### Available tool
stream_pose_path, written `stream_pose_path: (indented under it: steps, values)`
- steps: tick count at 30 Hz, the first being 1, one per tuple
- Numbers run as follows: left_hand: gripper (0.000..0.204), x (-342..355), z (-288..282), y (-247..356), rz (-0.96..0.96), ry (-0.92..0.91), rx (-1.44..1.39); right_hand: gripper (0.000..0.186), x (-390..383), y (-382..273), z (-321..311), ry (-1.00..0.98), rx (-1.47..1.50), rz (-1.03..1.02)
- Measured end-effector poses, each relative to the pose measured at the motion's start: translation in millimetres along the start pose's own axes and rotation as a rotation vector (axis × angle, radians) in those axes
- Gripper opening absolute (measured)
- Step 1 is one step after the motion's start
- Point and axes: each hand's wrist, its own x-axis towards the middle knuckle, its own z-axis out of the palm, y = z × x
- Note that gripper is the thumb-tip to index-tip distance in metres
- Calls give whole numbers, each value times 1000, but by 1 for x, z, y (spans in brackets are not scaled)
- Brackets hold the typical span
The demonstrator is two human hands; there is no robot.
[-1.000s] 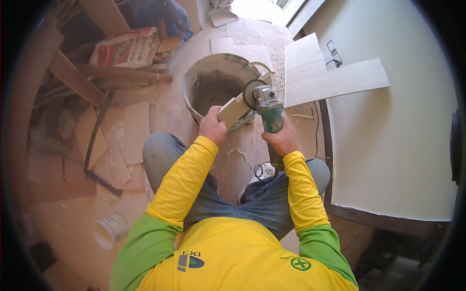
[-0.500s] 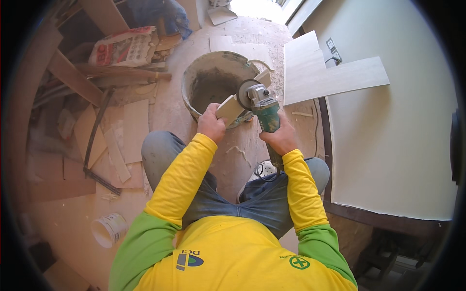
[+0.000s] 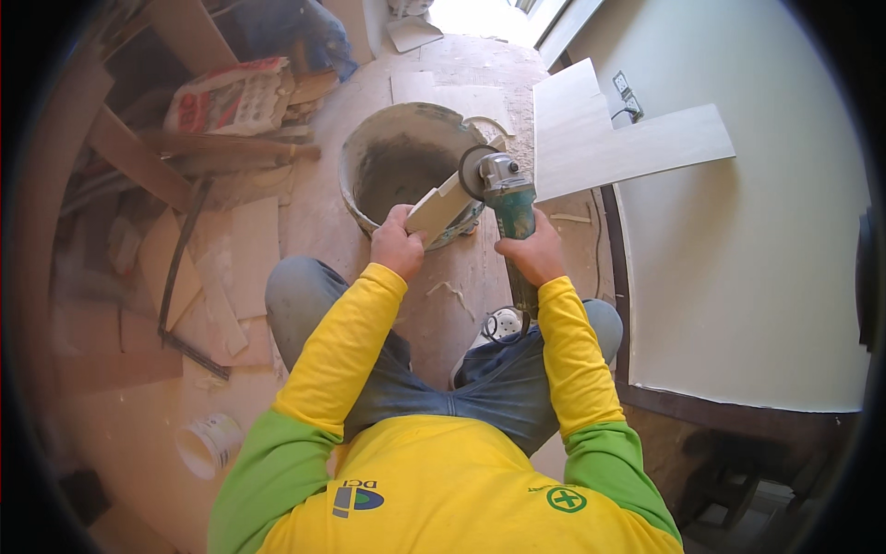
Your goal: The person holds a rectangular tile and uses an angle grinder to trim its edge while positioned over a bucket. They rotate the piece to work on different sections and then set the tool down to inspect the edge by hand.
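Note:
Between my knees stands a round mortar-stained bucket [image 3: 355, 175], its inside grey. My left hand [image 3: 398, 242] is closed on the near end of a narrow strip of tile [image 3: 437, 208], pale in colour, slanting across the bucket's right rim. A green angle grinder [image 3: 513, 217] is gripped round its body by my right hand [image 3: 535, 249]. Its disc [image 3: 474, 173] meets the right edge of the strip, where a small notch shows. The far end of the strip lies partly behind the grinder.
An L-shaped tile piece [image 3: 591, 138] leans by the wall at right, below a wall socket [image 3: 628, 96]. Tile offcuts [image 3: 256, 254] and a dark metal bar [image 3: 180, 258] lie at left. A white tub [image 3: 211, 445] rests on its side, and a torn bag [image 3: 229, 97] sits far left.
The grinder has shifted slightly along the strip, and the strip is tilted more on edge. A notch now shows in its edge. Both hands keep their hold.

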Motion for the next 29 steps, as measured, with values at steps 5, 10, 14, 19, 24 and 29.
stream_pose_path:
  steps: [5,10,14,19,24,29]
  values:
    - [34,0,1,3,-8,-11,-25,60,37,3,-15,37,12,134]
    - [35,-2,3,6,-40,-16,-32,65,36,8,-20,10,-62,86]
    - [34,-1,2,1,-33,-11,-39,68,1,-4,-15,-63,-105,-24]
    - [35,-1,2,3,-14,-12,-56,74,9,-7,-19,-51,-109,-39]
    - [35,1,3,2,-31,-31,-73,62,68,2,-39,-27,-89,129]
    - [36,0,2,5,-23,-19,-19,59,75,-5,-48,-44,-138,149]
